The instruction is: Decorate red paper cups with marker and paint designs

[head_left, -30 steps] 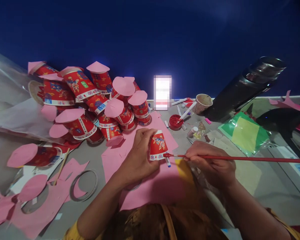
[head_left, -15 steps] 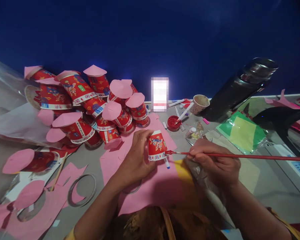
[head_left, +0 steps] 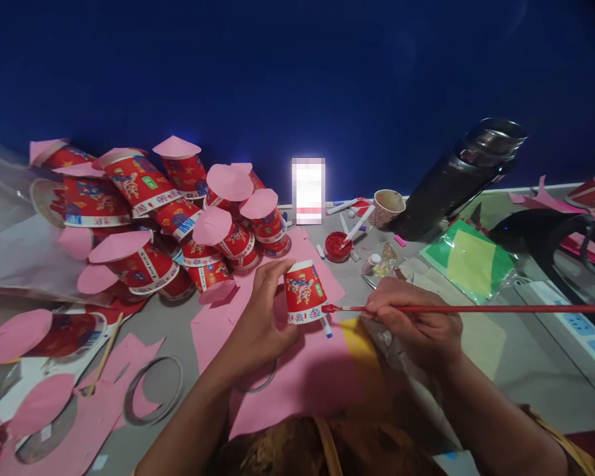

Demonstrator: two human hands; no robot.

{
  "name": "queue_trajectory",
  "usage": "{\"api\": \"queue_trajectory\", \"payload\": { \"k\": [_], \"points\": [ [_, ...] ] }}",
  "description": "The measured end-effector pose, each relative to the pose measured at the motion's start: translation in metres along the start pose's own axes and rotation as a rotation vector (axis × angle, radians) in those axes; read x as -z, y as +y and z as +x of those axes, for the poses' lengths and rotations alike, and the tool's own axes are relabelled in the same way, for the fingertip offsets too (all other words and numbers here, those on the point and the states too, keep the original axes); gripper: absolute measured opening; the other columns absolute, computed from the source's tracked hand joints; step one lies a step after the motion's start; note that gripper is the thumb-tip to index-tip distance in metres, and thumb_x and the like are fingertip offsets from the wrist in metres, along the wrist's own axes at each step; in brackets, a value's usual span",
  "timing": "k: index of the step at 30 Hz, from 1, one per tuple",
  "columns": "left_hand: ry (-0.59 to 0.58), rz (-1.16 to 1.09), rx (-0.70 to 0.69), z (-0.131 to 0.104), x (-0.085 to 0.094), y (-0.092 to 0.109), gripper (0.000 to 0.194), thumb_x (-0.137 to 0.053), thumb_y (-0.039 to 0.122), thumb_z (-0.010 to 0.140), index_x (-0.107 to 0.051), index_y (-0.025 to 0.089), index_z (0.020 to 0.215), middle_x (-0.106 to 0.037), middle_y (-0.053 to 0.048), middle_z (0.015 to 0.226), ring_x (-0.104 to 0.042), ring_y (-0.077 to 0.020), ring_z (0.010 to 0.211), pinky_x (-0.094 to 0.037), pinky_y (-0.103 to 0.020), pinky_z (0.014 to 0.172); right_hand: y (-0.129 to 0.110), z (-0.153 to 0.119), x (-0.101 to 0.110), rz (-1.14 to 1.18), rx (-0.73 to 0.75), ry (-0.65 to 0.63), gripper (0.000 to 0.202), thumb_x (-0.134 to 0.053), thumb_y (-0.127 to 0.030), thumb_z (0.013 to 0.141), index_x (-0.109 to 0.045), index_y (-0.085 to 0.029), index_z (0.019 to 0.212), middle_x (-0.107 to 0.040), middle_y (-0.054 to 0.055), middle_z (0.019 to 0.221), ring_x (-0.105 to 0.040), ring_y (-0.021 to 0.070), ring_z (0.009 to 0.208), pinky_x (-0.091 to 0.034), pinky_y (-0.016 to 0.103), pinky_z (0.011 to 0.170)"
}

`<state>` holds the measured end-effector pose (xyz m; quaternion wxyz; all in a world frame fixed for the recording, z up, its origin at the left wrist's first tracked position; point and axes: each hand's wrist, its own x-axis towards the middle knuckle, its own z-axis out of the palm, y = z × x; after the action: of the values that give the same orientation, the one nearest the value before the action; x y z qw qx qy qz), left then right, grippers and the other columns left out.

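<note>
My left hand (head_left: 265, 317) grips a red paper cup (head_left: 305, 287), turned upside down, with thumb and fingers at its two ends. The cup carries a printed figure and a white band with small flowers near its rim. In my right hand (head_left: 416, 320) is a long red paintbrush (head_left: 500, 309), held like a pen. Its red-coated tip meets the right edge of the cup's white band. Below the cup, pink paper (head_left: 297, 390) covers the table, with a marker (head_left: 326, 326) on it. A small jar of red paint (head_left: 338, 246) stands open behind, a white stick resting in it.
On the left are piled several red cups (head_left: 139, 182) with pink paper cone tops. A tape roll (head_left: 153, 390) lies near cut pink paper. At the right are a black flask (head_left: 446, 185), a patterned paper cup (head_left: 387, 208), a green packet (head_left: 471, 258) and a power strip (head_left: 578, 324).
The cup has turned slightly in my left hand, so its green label shows more. The brush tip has shifted a little left with the cup. The whole view has swung slightly right.
</note>
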<state>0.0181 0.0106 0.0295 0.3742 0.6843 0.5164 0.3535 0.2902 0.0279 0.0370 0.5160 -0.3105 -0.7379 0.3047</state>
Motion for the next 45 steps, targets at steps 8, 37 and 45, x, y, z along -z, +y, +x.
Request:
{"api": "queue_trajectory", "payload": {
  "k": [8, 37, 45],
  "points": [
    [0.005, -0.021, 0.005, -0.0001, -0.0006, -0.0014, 0.087, -0.071, 0.013, 0.077, -0.04, 0.031, 0.156, -0.039, -0.013, 0.163, -0.036, -0.037, 0.16, -0.037, -0.061, 0.132, 0.0, 0.0019, 0.0003, -0.02, -0.003, -0.006, 0.02, -0.065, -0.011, 0.096, -0.078, -0.022, 0.087, -0.078, 0.003, 0.076, -0.072, 0.0195, 0.068, -0.056, 0.033, 0.066],
    [-0.01, 0.034, -0.017, 0.0012, 0.0018, -0.0065, 0.085, -0.074, 0.018, 0.078, -0.039, 0.03, 0.156, -0.043, -0.013, 0.164, -0.04, -0.0359, 0.16, -0.035, -0.058, 0.135, -0.0034, 0.0034, 0.0043, -0.008, 0.023, 0.022, 0.019, -0.065, -0.016, 0.1, -0.078, -0.023, 0.087, -0.078, 0.004, 0.076, -0.073, 0.0209, 0.068, -0.058, 0.035, 0.067],
    [-0.017, 0.008, 0.001, 0.002, 0.0009, -0.0055, 0.087, -0.076, 0.017, 0.078, -0.039, 0.029, 0.155, -0.041, -0.013, 0.166, -0.038, -0.0356, 0.161, -0.032, -0.059, 0.136, -0.0048, 0.0084, 0.0047, -0.042, 0.037, -0.07, 0.02, -0.065, -0.016, 0.099, -0.076, -0.022, 0.083, -0.077, 0.003, 0.073, -0.071, 0.0186, 0.065, -0.054, 0.031, 0.061]
  ]
}}
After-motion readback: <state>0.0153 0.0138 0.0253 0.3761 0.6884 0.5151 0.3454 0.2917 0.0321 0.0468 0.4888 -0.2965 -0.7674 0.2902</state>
